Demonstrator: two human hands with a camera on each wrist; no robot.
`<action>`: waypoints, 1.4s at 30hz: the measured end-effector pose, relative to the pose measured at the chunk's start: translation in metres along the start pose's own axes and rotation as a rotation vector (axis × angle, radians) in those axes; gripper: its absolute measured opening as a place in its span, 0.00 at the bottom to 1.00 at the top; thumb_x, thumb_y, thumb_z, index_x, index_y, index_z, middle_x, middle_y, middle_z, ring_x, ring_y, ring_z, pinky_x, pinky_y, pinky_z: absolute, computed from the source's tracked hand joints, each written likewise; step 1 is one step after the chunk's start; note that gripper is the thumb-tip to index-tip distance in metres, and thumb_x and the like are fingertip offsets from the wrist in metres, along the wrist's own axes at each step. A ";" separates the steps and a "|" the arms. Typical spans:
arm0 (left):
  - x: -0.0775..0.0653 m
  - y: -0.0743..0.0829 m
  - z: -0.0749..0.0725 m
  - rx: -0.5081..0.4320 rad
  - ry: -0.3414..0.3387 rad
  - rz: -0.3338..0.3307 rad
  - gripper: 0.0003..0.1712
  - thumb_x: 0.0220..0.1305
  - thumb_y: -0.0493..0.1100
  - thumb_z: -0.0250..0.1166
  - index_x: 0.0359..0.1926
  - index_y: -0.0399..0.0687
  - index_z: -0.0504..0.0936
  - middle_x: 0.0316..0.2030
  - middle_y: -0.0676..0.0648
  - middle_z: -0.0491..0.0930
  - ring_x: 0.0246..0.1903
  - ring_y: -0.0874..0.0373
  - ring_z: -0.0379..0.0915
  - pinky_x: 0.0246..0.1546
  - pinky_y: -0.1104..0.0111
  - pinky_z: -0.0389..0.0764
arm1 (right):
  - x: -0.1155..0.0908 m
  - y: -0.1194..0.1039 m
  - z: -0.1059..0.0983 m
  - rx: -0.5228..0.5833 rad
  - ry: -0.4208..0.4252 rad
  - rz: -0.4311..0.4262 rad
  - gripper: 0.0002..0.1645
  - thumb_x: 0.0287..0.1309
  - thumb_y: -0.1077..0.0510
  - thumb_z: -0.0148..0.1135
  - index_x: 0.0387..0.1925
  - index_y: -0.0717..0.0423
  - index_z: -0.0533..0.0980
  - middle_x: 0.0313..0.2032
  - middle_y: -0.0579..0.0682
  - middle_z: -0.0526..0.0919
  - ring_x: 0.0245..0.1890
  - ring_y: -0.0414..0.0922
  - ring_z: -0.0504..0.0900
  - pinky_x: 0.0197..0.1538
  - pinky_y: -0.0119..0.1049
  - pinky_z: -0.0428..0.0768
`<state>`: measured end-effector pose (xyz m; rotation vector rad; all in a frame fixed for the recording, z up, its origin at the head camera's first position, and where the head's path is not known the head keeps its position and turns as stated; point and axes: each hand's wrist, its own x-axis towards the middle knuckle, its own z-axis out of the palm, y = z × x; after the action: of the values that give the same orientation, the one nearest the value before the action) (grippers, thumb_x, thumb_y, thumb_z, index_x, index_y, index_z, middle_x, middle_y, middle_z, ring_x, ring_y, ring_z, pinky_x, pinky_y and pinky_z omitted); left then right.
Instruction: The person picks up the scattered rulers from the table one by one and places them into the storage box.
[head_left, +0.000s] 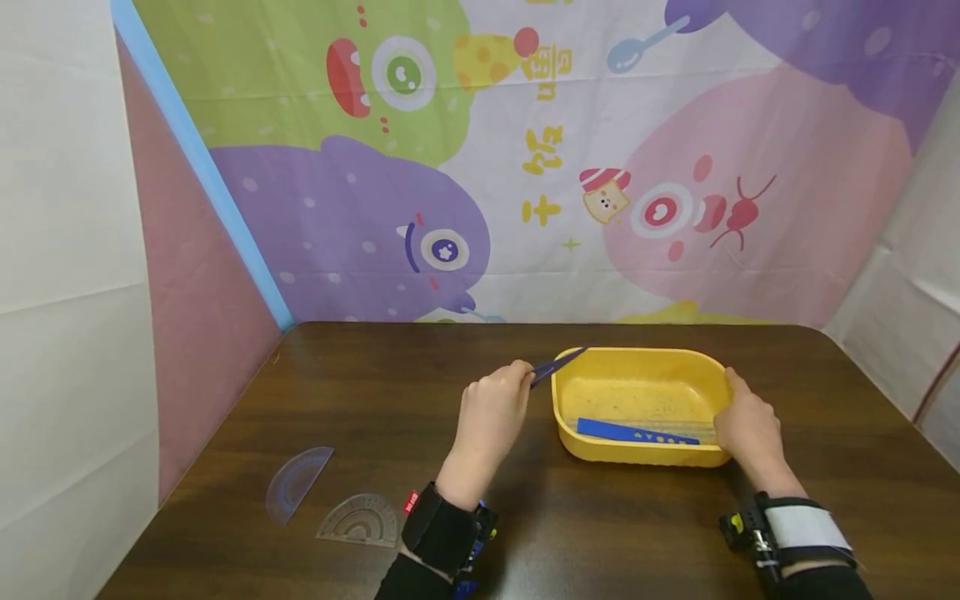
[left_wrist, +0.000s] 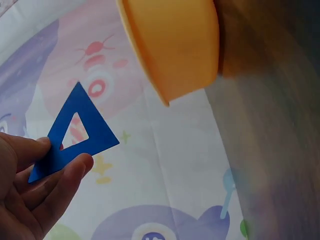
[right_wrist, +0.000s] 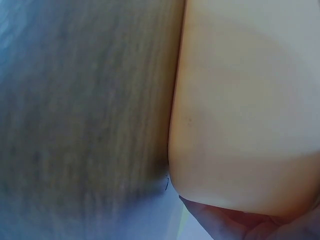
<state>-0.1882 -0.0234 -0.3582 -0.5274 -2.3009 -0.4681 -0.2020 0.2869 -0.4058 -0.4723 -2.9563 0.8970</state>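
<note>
Head view: left hand (head_left: pixel 489 412) pinches a blue plastic triangle (left_wrist: pixel 98 131) between its fingers; right hand (head_left: pixel 750 425) grips a yellow oblong plastic tub (head_left: pixel 637 454).

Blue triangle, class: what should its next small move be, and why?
Probably a short shift rightward, over the yellow tub: the left hand pinches the blue triangle by the tub's left end, the right hand holds the opposite end, and a blue ruler lies inside.

The left hand (head_left: pixel 491 410) pinches a hollow blue triangle (left_wrist: pixel 97 132) near an upright yellow basin (head_left: pixel 637 454).
</note>
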 end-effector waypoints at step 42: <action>-0.016 0.030 0.025 0.046 -0.204 0.320 0.14 0.57 0.33 0.60 0.46 0.44 0.78 0.44 0.46 0.81 0.41 0.57 0.79 0.41 0.70 0.78 | 0.001 0.001 0.001 0.016 -0.016 0.019 0.43 0.55 0.70 0.43 0.69 0.62 0.37 0.62 0.75 0.50 0.43 0.65 0.63 0.51 0.60 0.67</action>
<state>-0.1767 0.0102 -0.3811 -0.9388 -2.3512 -0.2126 -0.2025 0.2875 -0.4067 -0.4952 -2.9617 0.9300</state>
